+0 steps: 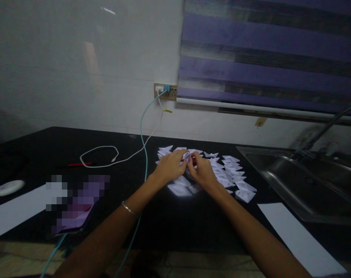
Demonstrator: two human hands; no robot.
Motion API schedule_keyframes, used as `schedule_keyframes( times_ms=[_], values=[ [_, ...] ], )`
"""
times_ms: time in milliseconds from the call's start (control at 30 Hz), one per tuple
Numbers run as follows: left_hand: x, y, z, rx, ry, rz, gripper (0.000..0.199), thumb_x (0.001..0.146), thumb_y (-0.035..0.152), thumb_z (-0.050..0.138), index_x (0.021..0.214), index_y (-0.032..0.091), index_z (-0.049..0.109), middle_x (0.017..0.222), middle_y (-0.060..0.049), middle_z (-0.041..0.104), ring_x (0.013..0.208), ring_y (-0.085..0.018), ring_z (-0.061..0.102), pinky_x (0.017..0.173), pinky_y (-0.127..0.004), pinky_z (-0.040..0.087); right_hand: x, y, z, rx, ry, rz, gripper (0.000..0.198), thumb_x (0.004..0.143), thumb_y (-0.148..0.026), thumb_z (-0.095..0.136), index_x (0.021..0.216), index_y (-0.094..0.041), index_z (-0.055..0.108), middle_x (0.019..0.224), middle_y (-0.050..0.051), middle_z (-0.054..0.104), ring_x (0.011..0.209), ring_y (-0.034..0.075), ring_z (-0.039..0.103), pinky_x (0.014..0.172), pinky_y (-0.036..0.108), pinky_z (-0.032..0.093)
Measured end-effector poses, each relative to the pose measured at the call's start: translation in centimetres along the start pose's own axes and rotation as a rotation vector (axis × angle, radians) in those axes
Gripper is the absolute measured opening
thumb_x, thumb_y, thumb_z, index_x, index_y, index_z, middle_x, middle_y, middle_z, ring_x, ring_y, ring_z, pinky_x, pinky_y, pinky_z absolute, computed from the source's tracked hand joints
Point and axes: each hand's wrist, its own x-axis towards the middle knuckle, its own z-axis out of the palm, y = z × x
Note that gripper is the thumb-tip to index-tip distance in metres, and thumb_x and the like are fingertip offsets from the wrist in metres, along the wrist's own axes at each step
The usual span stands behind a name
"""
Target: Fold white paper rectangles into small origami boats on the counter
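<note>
My left hand (172, 166) and my right hand (202, 168) meet over a group of small folded paper boats (218, 170) on the dark countertop. Between the fingertips of both hands is a small white folded paper (187, 158), which looks like one of the paper boats. The fingers of each hand are pinched, and they partly cover it. More white boats lie behind, beneath and to the right of my hands, several in rough rows. A metal bracelet (127, 207) circles my left wrist.
Left on the countertop (106, 204) are a phone (79, 208) on a teal cable (147, 162), a white strip (16, 210), a white roll (9, 188), a red pen (79, 164) and a white cable (129, 157). Right are a paper strip (297, 235) and a steel sink (268, 172).
</note>
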Motion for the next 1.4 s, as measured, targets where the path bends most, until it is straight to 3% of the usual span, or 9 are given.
schedule_keyframes(
  times_ms=[133, 333, 600, 700, 800, 933, 1067, 1267, 1400],
  values=[
    [0.0, 0.0, 1.2, -0.114, 0.044, -0.024, 0.036, 0.091, 0.020, 0.049, 0.124, 0.017, 0.063, 0.100, -0.010, 0.074, 0.089, -0.023, 0.070, 0.083, -0.037, 0.054, 0.1, -0.2, 0.1, 0.012, 0.013, 0.078, 0.007, 0.091, -0.024, 0.048, 0.096, -0.020, 0.052, 0.074, 0.005, 0.069, 0.064, 0.020, 0.066, 0.060, 0.027, 0.042],
    [0.1, -0.6, 2.5, -0.188, 0.136, 0.040, 0.034, 0.088, 0.011, 0.050, 0.116, 0.017, 0.069, 0.102, -0.009, 0.075, 0.090, -0.021, 0.070, 0.087, -0.036, 0.053, 0.4, 0.1, 0.4, 0.197, -0.008, 0.230, 0.016, 0.084, -0.024, 0.055, 0.097, -0.022, 0.046, 0.062, -0.003, 0.062, 0.056, 0.017, 0.062, 0.056, 0.025, 0.039],
    [0.5, 0.3, 1.4, -0.595, 0.268, -0.074, 0.025, 0.088, 0.017, 0.056, 0.107, 0.018, 0.072, 0.087, -0.004, 0.075, 0.058, -0.010, 0.066, 0.060, -0.022, 0.053, 0.6, -0.7, -0.5, 0.358, 0.237, 0.215, 0.014, 0.085, -0.022, 0.050, 0.098, -0.023, 0.045, 0.069, -0.003, 0.063, 0.054, 0.015, 0.060, 0.051, 0.024, 0.043],
    [0.6, 0.3, 0.7, -0.838, 0.175, -0.100, 0.027, 0.086, 0.026, 0.062, 0.111, 0.016, 0.066, 0.090, -0.004, 0.072, 0.065, -0.012, 0.068, 0.056, -0.020, 0.050, 0.5, -0.6, -0.4, 0.344, 0.277, 0.186, 0.014, 0.084, -0.020, 0.049, 0.097, -0.023, 0.046, 0.076, 0.000, 0.063, 0.061, 0.016, 0.063, 0.053, 0.024, 0.046],
    [0.6, 0.2, 0.2, -0.967, 0.025, -0.169, 0.036, 0.090, 0.045, 0.057, 0.110, 0.016, 0.056, 0.086, -0.003, 0.068, 0.065, -0.014, 0.067, 0.043, -0.019, 0.039, 0.5, -0.2, -0.4, 0.287, 0.299, 0.132, 0.019, 0.081, -0.015, 0.049, 0.099, -0.022, 0.048, 0.084, 0.004, 0.064, 0.074, 0.019, 0.067, 0.060, 0.027, 0.051],
    [0.5, 0.4, 0.1, -0.797, -0.125, -0.118, 0.040, 0.094, 0.057, 0.043, 0.090, 0.018, 0.052, 0.071, 0.001, 0.061, 0.059, -0.012, 0.060, 0.050, -0.022, 0.041, 0.2, 0.2, -0.4, 0.188, 0.317, 0.038, 0.027, 0.077, -0.011, 0.049, 0.101, -0.022, 0.050, 0.093, 0.006, 0.066, 0.083, 0.021, 0.068, 0.065, 0.030, 0.053],
    [0.5, 0.6, 0.0, -0.681, -0.173, -0.059, 0.036, 0.095, 0.055, 0.042, 0.091, 0.020, 0.048, 0.063, 0.004, 0.057, 0.056, -0.012, 0.056, 0.056, -0.025, 0.043, -0.1, 0.1, -0.1, 0.124, 0.351, -0.027, 0.028, 0.077, -0.009, 0.049, 0.102, -0.022, 0.053, 0.093, 0.006, 0.067, 0.078, 0.020, 0.066, 0.069, 0.032, 0.054],
    [0.6, 0.4, -0.4, -0.784, -0.240, -0.039, 0.042, 0.096, 0.056, 0.040, 0.086, 0.018, 0.051, 0.068, -0.001, 0.060, 0.058, -0.012, 0.058, 0.058, -0.025, 0.046, -0.5, -0.1, 0.1, 0.106, 0.387, -0.110, 0.023, 0.082, -0.010, 0.049, 0.098, -0.020, 0.060, 0.094, 0.008, 0.069, 0.083, 0.022, 0.065, 0.073, 0.035, 0.055],
    [0.4, 0.5, 0.3, -0.866, -0.335, -0.056, 0.054, 0.096, 0.063, 0.030, 0.086, 0.015, 0.053, 0.064, -0.003, 0.062, 0.047, -0.010, 0.052, 0.045, -0.023, 0.040, -0.4, -0.7, -0.3, 0.143, 0.400, -0.145, 0.021, 0.083, -0.010, 0.051, 0.094, -0.022, 0.064, 0.097, 0.007, 0.071, 0.091, 0.023, 0.065, 0.079, 0.039, 0.054]
  ],
)
